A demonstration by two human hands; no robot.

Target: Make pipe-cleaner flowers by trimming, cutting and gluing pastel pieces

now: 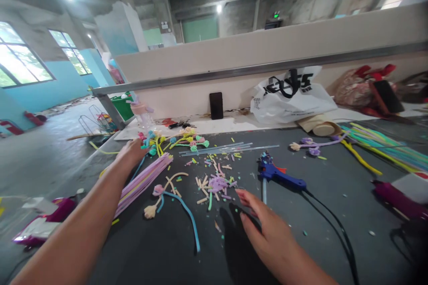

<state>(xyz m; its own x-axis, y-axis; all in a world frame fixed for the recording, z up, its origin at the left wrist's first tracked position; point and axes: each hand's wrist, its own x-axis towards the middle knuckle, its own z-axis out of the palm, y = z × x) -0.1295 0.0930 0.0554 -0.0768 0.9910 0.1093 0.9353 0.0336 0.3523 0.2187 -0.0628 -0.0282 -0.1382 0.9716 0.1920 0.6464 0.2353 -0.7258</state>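
Note:
My left hand [133, 151] reaches to the far left of the dark table, beside a heap of flowers made from pipe cleaners [192, 142]. Teal and blue blooms touch or lie just past its fingertips, which are partly hidden. My right hand [259, 220] hovers over the table with thumb and fingers apart, nothing between them. Just beyond it is a pile of short cut pipe cleaner pieces [217, 182], lilac and cream. A pipe cleaner flower sprig [158, 190] with pink and cream heads and a blue stem lies between my hands. Right of the pile rests a blue glue gun [279, 174].
A bundle of pink pipe cleaners [143, 182] lies by my left forearm; green and yellow ones [384, 147] lie far right. Clear glue sticks [230, 148] lie behind the pile. A phone [216, 105] and white bag [294, 98] stand along the back. The glue gun's cord [334, 218] trails right.

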